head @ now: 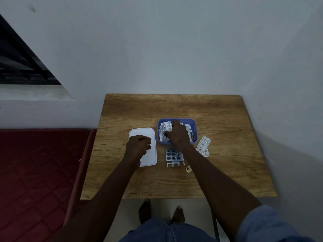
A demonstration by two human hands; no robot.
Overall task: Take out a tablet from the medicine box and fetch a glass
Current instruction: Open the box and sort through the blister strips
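Wooden table (218,119): right hand (177,134) reaches into medicine box (194,127), grip unclear; left hand (138,147) curled on lid (150,135).

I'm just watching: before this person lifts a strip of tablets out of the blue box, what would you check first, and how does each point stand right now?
1. Lid off: ok, the white lid lies on the table left of the blue box.
2. Right hand in the box: ok, it is down among the silver strips.
3. Strip actually gripped: cannot tell, the fingertips are hidden.
4. Left hand out of the way: ok, it rests curled on the lid.
5. Strips already out: ok, the dark blister pack and foil strips lie beside the box.
6. Glass ready: not ok, none in view.
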